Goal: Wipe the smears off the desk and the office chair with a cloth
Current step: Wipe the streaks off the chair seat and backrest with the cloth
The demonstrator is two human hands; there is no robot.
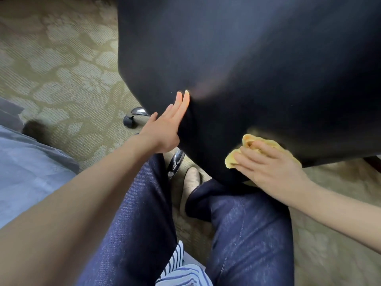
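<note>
The right hand (266, 166) lies spread over a crumpled, soft yellow cloth (231, 161), its fingers fairly straight, pressing it flat against the lower rim of the black fabric-covered office chair (247, 69). The cloth bunches out in folds above and to the left of the fingertips. The left hand (162, 133) is released, with fingers straight and together, its palm resting against the chair's smooth, rounded left edge. The dark upholstery looks matte and is blurred. Under the chair, a curved polished chrome leg (175, 164) shows, and another ends in a black caster (128, 120). Dark blue denim jeans (140, 223) and a beige shoe (190, 180) sit below, over an olive carpet with a pale ribbed blotch pattern (61, 69).
</note>
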